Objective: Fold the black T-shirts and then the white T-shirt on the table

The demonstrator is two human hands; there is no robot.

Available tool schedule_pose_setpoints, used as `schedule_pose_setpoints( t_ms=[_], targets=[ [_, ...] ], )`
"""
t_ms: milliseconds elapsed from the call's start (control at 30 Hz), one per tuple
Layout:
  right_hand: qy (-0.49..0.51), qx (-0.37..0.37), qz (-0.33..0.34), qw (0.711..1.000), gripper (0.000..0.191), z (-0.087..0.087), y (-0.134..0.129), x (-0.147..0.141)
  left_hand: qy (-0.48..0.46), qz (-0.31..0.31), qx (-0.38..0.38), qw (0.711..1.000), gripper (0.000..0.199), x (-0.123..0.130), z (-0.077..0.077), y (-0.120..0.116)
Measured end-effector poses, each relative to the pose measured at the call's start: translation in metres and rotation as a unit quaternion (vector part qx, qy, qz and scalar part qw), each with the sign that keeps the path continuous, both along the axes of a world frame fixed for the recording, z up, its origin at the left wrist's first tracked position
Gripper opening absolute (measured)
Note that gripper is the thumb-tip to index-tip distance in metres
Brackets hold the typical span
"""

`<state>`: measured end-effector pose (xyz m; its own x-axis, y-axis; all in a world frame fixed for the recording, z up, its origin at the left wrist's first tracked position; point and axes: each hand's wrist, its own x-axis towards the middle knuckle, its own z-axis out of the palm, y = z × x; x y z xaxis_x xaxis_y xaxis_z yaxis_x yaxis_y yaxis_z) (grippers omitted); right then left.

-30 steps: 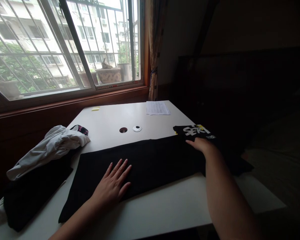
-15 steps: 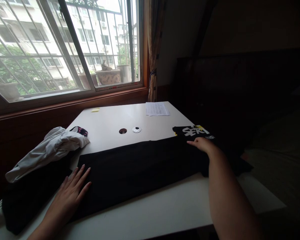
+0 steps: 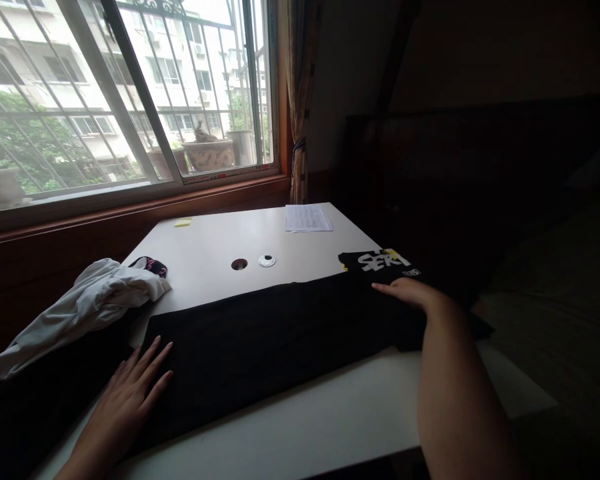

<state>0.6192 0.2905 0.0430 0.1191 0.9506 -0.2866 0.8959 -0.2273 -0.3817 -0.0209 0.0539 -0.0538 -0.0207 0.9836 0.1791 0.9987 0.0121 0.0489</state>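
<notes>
A long black garment lies flat across the white table, with pale and yellow lettering on the cloth at its right end. My left hand rests flat on the garment's left end, fingers spread and holding nothing. Over the right part, near the lettering, my right hand lies palm down with its thumb stretched out to the left; its other fingers are largely out of sight in the dark.
White clothing is heaped at the table's left edge beside more black cloth. Papers, a yellow note, a round hole and a white disc are farther back. A barred window stands behind.
The view has shifted slightly, so the table and clothes appear a little farther left. Both hands remain on the black garment, and my right hand sits slightly farther right relative to the lettering.
</notes>
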Motion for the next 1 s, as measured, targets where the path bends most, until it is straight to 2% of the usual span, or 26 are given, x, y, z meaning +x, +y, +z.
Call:
schedule_pose_setpoints(
  t_ms=[67,167,367,567,767,1000],
  targets=[
    [0.034,-0.055,-0.004,0.998,0.048,0.007,-0.004,-0.002,0.003,-0.001,0.001,1.0,0.059,0.0,0.0,0.0],
    [0.042,-0.054,-0.026,0.997,0.039,0.01,-0.007,-0.004,0.007,-0.001,0.004,1.0,0.059,0.001,-0.001,0.0],
    [0.076,-0.046,-0.026,0.996,0.042,0.0,-0.003,0.002,0.009,0.001,0.004,1.0,0.059,0.0,-0.001,0.001],
    [0.124,-0.038,0.038,0.991,0.052,-0.003,-0.004,0.001,0.016,0.003,0.0,1.0,0.059,0.001,0.001,0.0],
    [0.07,0.001,0.025,0.997,0.043,-0.009,0.001,0.0,0.006,0.004,-0.007,1.0,0.059,0.001,0.003,0.0],
    [0.04,0.005,0.027,0.999,0.039,-0.014,0.005,0.004,-0.007,0.008,-0.008,1.0,0.059,0.001,0.003,0.0]
  ],
)
